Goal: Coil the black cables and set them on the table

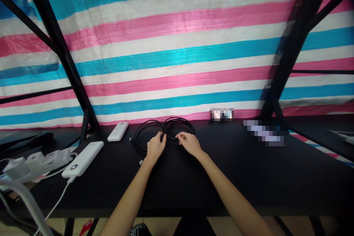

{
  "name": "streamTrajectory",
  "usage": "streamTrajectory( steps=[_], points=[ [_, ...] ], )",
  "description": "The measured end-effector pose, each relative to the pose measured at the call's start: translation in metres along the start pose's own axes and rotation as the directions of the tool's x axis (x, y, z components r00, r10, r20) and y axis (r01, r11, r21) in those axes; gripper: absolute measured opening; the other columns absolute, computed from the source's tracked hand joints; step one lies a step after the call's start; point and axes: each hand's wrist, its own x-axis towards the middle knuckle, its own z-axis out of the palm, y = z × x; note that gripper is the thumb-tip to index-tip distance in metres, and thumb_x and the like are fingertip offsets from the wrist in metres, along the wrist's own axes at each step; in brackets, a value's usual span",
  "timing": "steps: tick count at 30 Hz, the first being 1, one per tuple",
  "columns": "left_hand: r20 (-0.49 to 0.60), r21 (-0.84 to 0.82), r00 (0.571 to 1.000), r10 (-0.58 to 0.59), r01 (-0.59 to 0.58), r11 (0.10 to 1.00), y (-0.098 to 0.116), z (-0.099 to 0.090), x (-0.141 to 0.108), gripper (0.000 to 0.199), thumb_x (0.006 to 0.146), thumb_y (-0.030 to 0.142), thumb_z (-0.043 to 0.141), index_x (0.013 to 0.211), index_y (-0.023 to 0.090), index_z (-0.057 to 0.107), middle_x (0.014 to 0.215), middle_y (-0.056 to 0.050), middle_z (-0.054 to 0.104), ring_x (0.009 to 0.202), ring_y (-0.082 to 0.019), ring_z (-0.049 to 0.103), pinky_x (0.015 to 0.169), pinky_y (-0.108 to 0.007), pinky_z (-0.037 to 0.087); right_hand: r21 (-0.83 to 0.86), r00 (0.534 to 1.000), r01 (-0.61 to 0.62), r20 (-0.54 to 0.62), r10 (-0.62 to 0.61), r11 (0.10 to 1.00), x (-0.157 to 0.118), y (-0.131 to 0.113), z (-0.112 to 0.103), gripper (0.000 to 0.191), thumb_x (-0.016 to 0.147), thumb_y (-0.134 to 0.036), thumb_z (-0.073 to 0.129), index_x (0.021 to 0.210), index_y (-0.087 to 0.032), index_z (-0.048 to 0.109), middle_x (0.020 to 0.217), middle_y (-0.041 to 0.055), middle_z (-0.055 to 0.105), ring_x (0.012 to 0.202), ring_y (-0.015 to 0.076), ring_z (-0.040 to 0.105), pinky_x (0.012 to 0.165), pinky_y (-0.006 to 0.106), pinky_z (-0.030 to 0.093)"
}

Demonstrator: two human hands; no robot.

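A black cable (144,123) lies in two side-by-side loops on the black table (177,188), near its back edge. Light-coloured connector ends show at the left loop's left side and below it. My left hand (156,146) is closed on the cable where the two loops meet, thumb and fingers pinched together. At the lower edge of the right loop, my right hand (189,142) has its fingertips drawn together on the cable.
A small white power bank (118,131) and a larger one (83,159) with a white cord lie left. Beyond them is a power strip (41,164) with plugs. Blurred items (264,133) lie at right. Black metal posts (297,44) flank a striped sheet (177,51).
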Motion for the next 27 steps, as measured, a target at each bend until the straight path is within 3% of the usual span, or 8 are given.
streamTrajectory(
  steps=[15, 23, 27],
  points=[
    [-0.220, -0.096, 0.967, -0.126, 0.107, 0.990, -0.0015, -0.0035, 0.0008, 0.033, 0.088, 0.044, 0.035, 0.102, 0.023, 0.058, 0.090, -0.007, 0.070, 0.085, -0.022, 0.063, 0.063, -0.025, 0.037, -0.010, 1.000, 0.016, 0.005, -0.015, 1.000, -0.0002, 0.0011, 0.0000, 0.021, 0.081, -0.029, 0.047, 0.081, -0.027, 0.068, 0.065, -0.0043, 0.067, 0.067, 0.0134, 0.061, 0.055, 0.021, 0.033],
    [-0.330, -0.246, 0.935, -0.127, 0.045, 0.968, -0.0044, -0.0042, 0.0006, 0.029, 0.088, 0.041, 0.037, 0.097, 0.024, 0.058, 0.082, -0.003, 0.069, 0.078, -0.018, 0.063, 0.061, -0.023, 0.035, -0.042, 0.999, 0.023, 0.024, -0.022, 0.999, 0.0004, 0.0019, 0.0004, 0.020, 0.081, -0.028, 0.048, 0.081, -0.028, 0.068, 0.066, -0.0041, 0.067, 0.065, 0.0131, 0.059, 0.053, 0.020, 0.031],
    [-0.281, -0.223, 0.959, -0.043, -0.022, 0.974, -0.0055, -0.0010, 0.0004, 0.030, 0.087, 0.042, 0.036, 0.089, 0.022, 0.059, 0.074, -0.001, 0.067, 0.068, -0.014, 0.061, 0.057, -0.021, 0.033, -0.058, 0.999, 0.037, 0.040, -0.034, 0.998, 0.0007, 0.0021, 0.0004, 0.021, 0.081, -0.028, 0.047, 0.083, -0.027, 0.068, 0.069, -0.0024, 0.067, 0.065, 0.0133, 0.058, 0.052, 0.021, 0.030]
  ],
)
